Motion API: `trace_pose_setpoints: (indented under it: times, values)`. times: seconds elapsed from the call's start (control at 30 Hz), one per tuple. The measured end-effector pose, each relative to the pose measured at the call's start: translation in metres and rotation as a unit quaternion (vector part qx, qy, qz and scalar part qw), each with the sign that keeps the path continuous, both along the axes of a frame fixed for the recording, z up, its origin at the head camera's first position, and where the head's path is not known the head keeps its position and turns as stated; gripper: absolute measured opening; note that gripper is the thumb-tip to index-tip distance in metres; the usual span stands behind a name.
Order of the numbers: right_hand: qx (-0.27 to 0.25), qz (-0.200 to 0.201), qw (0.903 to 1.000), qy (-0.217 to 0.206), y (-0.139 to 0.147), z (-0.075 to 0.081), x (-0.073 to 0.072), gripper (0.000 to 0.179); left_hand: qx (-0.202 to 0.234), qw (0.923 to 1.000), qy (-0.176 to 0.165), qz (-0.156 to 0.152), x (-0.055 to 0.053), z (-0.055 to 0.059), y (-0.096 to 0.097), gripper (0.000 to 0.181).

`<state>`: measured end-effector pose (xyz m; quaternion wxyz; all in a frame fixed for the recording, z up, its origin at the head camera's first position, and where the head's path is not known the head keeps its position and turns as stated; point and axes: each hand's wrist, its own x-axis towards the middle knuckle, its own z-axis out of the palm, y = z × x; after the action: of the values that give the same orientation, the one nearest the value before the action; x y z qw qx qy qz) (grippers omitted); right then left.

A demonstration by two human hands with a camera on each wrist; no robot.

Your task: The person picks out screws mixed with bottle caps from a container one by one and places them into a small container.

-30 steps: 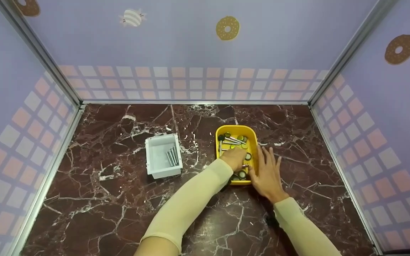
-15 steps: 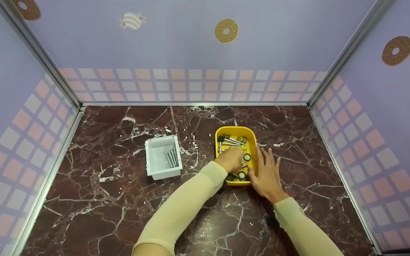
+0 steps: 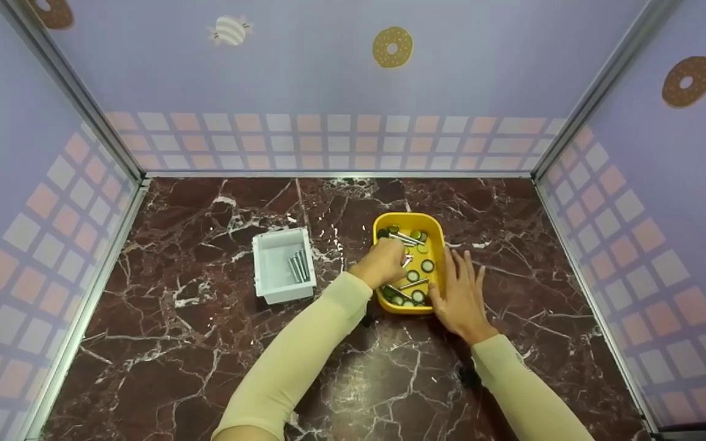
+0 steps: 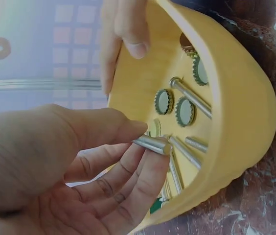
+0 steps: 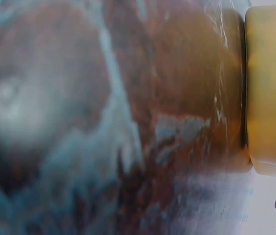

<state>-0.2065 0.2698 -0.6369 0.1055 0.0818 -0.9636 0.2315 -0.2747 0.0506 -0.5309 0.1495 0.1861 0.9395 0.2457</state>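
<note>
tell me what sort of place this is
Probably a small work booth: purple walls printed with doughnuts stand on three sides of a dark marbled surface, where a white box and a yellow tub of bolts and bottle caps sit.

Smooth yellow plastic forms the bin [image 4: 248,103], with a soft satin sheen on its curved wall. The bolts [image 4: 192,97] inside are silvery metal, some shafts ridged with thread; a metal shank [image 4: 152,145] seen close up looks smooth and dully bright. Bottle caps [image 4: 163,101] are metal, rough and crimped at the edge, with smooth, pale inner faces. The white box [image 3: 288,294] is plain plastic. The cream sleeves [image 3: 295,361] are soft, matt cloth. The tabletop [image 3: 144,355] looks like polished, veined stone, glossy enough to catch light. Smooth printed walls [image 3: 304,73] meet grey metal rails [image 3: 604,81].
</note>
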Motion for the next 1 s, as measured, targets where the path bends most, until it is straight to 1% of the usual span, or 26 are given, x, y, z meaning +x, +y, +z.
trace_pose_setpoints:
  times: [0.1, 0.2, 0.3, 0.47, 0.57, 0.73, 0.77, 0.93, 1.0]
  values:
    - [-0.004, 0.0, 1.0, -0.003, -0.001, 0.001, -0.002, 0.086, 0.018, 0.9996, -0.015, 0.019, 0.0, 0.003, -0.006, 0.053]
    - [-0.002, -0.004, 1.0, -0.008, 0.0, 0.0, -0.002, 0.087, 0.03, 0.999, -0.026, 0.022, 0.0, 0.007, -0.01, 0.052]
    - [0.002, -0.006, 0.9999, -0.009, 0.0, 0.001, -0.003, 0.088, 0.044, 0.9985, -0.028, 0.019, -0.002, 0.011, -0.015, 0.054]
    - [-0.004, -0.001, 1.0, 0.004, -0.002, 0.001, -0.005, 0.087, 0.07, 0.9968, -0.031, 0.023, -0.003, 0.017, -0.029, 0.054]
    - [-0.006, 0.002, 0.9999, 0.011, -0.004, 0.0, -0.006, 0.086, 0.081, 0.9957, -0.027, 0.034, -0.001, 0.02, -0.039, 0.044]
    - [-0.012, 0.001, 0.9998, 0.016, -0.006, 0.0, -0.005, 0.086, 0.104, 0.993, 0.0, 0.056, 0.006, 0.026, -0.058, 0.01]
    - [-0.013, 0.001, 0.9998, 0.016, -0.007, 0.0, -0.004, 0.086, 0.106, 0.9925, 0.003, 0.062, 0.007, 0.027, -0.062, 0.009]
    - [-0.008, 0.003, 0.9999, 0.012, -0.004, 0.001, -0.002, 0.086, 0.116, 0.9886, 0.004, 0.096, 0.011, 0.03, -0.081, 0.028]
    - [-0.006, 0.001, 0.9999, 0.008, 0.0, 0.003, 0.0, 0.087, 0.124, 0.9868, 0.001, 0.104, 0.012, 0.03, -0.086, 0.034]
